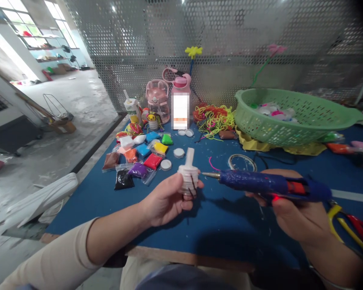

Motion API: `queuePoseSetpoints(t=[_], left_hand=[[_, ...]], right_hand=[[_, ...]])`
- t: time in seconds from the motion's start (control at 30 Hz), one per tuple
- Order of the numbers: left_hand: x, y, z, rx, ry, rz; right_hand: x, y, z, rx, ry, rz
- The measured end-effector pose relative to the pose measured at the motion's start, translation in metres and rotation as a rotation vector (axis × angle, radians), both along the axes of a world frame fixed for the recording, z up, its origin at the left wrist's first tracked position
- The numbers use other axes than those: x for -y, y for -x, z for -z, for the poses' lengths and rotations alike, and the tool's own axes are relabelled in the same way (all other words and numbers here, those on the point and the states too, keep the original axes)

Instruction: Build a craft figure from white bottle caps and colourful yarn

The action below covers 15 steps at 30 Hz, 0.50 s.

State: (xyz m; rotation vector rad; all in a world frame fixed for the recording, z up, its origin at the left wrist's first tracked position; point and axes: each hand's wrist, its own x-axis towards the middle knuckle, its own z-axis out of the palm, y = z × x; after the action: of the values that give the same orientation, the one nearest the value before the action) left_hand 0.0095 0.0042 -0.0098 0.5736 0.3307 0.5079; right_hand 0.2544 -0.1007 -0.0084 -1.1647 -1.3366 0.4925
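Note:
My left hand (166,199) is closed around a small white ribbed plastic bottle (188,175) with a flat tab standing up from its top. Thin dark strips lie across the bottle's side. In my right hand (299,217) is a blue hot glue gun (257,183), held level, with a red light glowing near my thumb. Its metal nozzle points left and ends just short of the bottle; whether it touches I cannot tell. White round lids (166,165) lie on the blue table (109,213) beyond my left hand.
Several colored clay packets (153,161) lie at the left. Behind them stand pink bottles (157,98) and a blurred phone (180,110). Bright cords (214,121), a tape roll (242,163) and a green basket (290,121) are farther right. Yellow-handled pliers (335,217) lie beside my right wrist.

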Motion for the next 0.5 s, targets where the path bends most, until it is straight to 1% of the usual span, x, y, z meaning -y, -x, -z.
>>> queuePoseSetpoints(t=[0.07,0.13,0.2,0.27,0.4,0.5], left_hand=[[0.0027,0.0006,0.0002,-0.031,-0.068,-0.031],[0.0048,0.0012,-0.0002,-0.052,-0.108,-0.007],[0.0055,0.0013,-0.0001,-0.060,-0.158,0.050],[0.0053,0.0004,0.0013,-0.056,-0.230,0.073],[0.0038,-0.0026,0.0068,-0.019,-0.319,0.037],[0.0036,-0.0035,0.0092,0.000,-0.346,0.052]], right_hand=[[-0.0022,0.0032,-0.0014,-0.062,-0.022,-0.074],[-0.0044,0.0064,-0.0039,-0.122,-0.026,-0.127],[-0.0057,0.0082,-0.0059,-0.145,-0.014,-0.132],[-0.0056,0.0084,-0.0066,-0.150,-0.007,-0.127],[-0.0025,0.0052,-0.0049,-0.120,0.002,-0.125],[0.0005,0.0002,-0.0015,-0.034,0.011,-0.123]])
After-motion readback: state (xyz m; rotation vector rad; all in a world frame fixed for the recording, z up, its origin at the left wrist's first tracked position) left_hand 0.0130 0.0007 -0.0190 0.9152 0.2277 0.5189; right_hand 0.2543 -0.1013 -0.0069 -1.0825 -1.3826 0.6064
